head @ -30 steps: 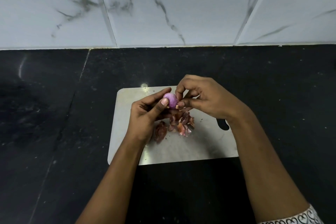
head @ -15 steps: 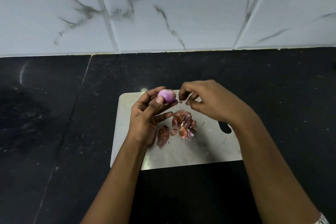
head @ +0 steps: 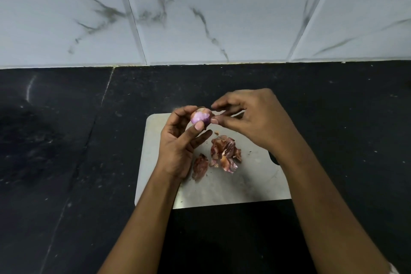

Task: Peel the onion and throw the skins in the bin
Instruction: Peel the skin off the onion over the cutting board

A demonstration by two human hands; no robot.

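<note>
A small purple onion (head: 200, 117) is held above the back edge of a pale cutting board (head: 251, 187). My left hand (head: 180, 140) grips it between thumb and fingertips. My right hand (head: 253, 120) is at the onion's right side, its thumb and forefinger pinching at the onion's edge, where a bit of brown skin shows. A heap of reddish-brown onion skins (head: 225, 153) lies on the board below my hands, and a separate skin piece (head: 200, 165) lies left of it. No bin is in view.
The board lies on a black stone counter (head: 66, 151). A white marble-tiled wall (head: 211, 11) rises behind the counter. A dark oval handle hole (head: 274, 159) shows at the board's right side, partly hidden by my right forearm.
My right hand drew a little away from the onion half a second ago and is now back at its right side. My left hand has turned the onion slightly and raised it.
</note>
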